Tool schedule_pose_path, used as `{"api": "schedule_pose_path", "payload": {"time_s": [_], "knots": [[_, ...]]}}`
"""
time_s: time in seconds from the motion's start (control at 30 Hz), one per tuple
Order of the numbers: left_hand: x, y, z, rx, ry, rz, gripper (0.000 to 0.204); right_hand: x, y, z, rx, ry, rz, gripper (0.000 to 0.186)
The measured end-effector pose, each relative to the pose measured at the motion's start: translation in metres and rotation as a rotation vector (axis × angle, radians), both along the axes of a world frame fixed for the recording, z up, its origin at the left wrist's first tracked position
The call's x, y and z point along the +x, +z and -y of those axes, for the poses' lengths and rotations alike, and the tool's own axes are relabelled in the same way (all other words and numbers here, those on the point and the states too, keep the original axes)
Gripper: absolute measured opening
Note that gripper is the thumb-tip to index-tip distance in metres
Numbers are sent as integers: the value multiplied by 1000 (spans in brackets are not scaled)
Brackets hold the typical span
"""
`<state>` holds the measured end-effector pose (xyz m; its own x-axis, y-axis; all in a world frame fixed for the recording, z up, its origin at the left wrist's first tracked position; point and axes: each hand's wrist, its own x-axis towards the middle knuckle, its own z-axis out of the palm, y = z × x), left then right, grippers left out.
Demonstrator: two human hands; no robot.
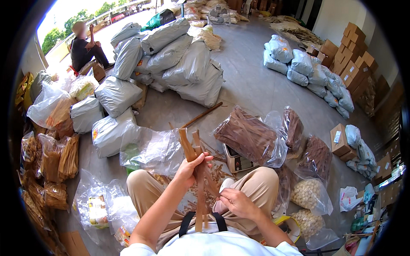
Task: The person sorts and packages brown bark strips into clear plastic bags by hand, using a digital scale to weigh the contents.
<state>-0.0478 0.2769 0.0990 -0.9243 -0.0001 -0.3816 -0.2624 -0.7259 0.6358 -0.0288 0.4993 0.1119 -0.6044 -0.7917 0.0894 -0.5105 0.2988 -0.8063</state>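
My left hand (pixel 194 166) is closed around several long, flat brown strips (pixel 200 192), which look like dried bark. Their upper ends stick up above my fist, and the lower ends hang down over my lap. My right hand (pixel 237 202) is lower, beside the right knee, with its fingers curled and pinched. What lies between those fingers, if anything, is too small to tell. Just beyond my knees, a clear plastic bag of dark brown strips (pixel 247 134) rests on a weighing scale (pixel 236 162). Brown scraps (pixel 188 198) litter the floor between my legs.
Empty-looking clear bags (pixel 151 149) lie ahead on the left. Grey-white sacks (pixel 179 64) are piled beyond, more (pixel 316 72) at right near cardboard boxes (pixel 352 64). Bundles of tan strips (pixel 49 158) line the left. Bags of pale pieces (pixel 307 196) sit at right. A person (pixel 85 47) sits far left.
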Motion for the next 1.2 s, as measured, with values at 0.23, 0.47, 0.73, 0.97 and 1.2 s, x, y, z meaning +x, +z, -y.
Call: {"api": "schedule_pose_path", "payload": {"time_s": [0.23, 0.47, 0.73, 0.97, 1.2], "knots": [[5, 21, -21, -119, 2, -103, 22, -10, 3, 16, -127, -164, 516, 33], [4, 39, -29, -233, 23, -168, 24, -3, -10, 42, -109, -200, 467, 31], [6, 46, -25, -288, -9, -206, 28, -2, -1, 48, -303, -227, 777, 22], [5, 40, 0, -723, 165, -388, 23, -16, -7, 31, -536, -273, 1062, 16], [15, 58, -17, -1844, 37, -1481, 25, -25, -15, 29, -551, -329, 1313, 16]]}}
